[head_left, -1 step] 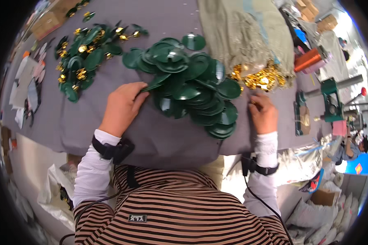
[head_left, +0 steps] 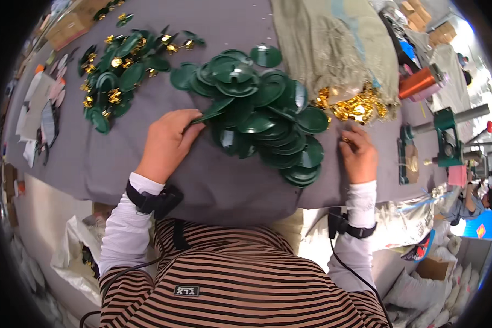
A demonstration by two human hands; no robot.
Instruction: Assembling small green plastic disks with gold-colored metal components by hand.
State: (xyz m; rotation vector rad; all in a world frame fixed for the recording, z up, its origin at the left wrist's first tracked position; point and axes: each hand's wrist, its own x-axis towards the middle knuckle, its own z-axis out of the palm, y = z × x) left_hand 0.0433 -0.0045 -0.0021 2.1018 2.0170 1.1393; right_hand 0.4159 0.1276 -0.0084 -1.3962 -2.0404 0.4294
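Green discs between gold pieces and finished pile

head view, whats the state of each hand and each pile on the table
left hand: pinching the rim of one green disc at the pile's edge
right hand: fingers bent around a small gold piece, resting on the grey cloth
plain green discs: loose overlapping heap, no gold centres
gold pieces: loose pile beside the beige fabric
finished discs: scattered, gold centres fitted
beige fabric: crumpled, lying flat
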